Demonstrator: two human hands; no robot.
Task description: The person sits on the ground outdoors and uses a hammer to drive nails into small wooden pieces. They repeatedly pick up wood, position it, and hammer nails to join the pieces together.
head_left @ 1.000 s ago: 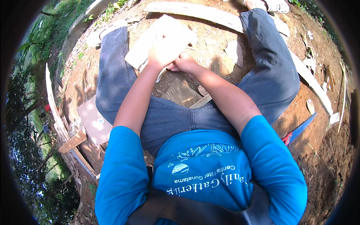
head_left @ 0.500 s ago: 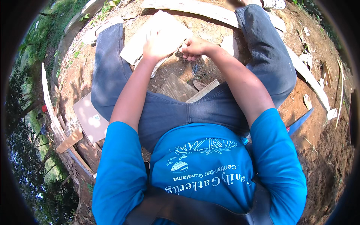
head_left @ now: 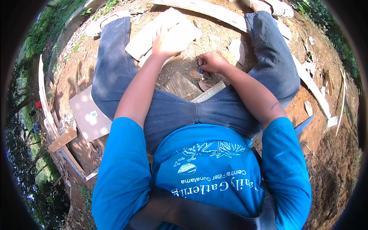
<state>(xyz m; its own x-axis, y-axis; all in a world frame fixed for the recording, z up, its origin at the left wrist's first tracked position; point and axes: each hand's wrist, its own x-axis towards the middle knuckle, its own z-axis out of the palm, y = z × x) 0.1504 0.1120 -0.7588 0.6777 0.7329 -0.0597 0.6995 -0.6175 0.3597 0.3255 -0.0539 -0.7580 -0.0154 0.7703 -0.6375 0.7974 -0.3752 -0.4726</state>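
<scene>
My left hand (head_left: 167,41) lies flat, fingers spread, on a pale, sunlit board (head_left: 141,37) on the ground between my legs. Glare washes out much of the board's surface. To the right of the board and apart from it, my right hand (head_left: 213,62) is closed, its fingers curled together low over the soil. Whatever its fingertips hold, if anything, is too small to make out. Just beside them is a little bunch of thin grey pieces (head_left: 199,71) that look like nails. Closer to my body lie a brown wooden board (head_left: 183,87) and a narrow light strip of wood (head_left: 210,92).
My bent legs in dark jeans frame the spot. A long pale plank (head_left: 203,10) crosses the far side. At left are a flat beige panel (head_left: 90,117) and wood offcuts (head_left: 63,139). A blue blade-like piece (head_left: 304,124) lies at right.
My right hand has left the board's edge and moved right and toward me, beside the thin grey pieces. My left hand stays flat on the board.
</scene>
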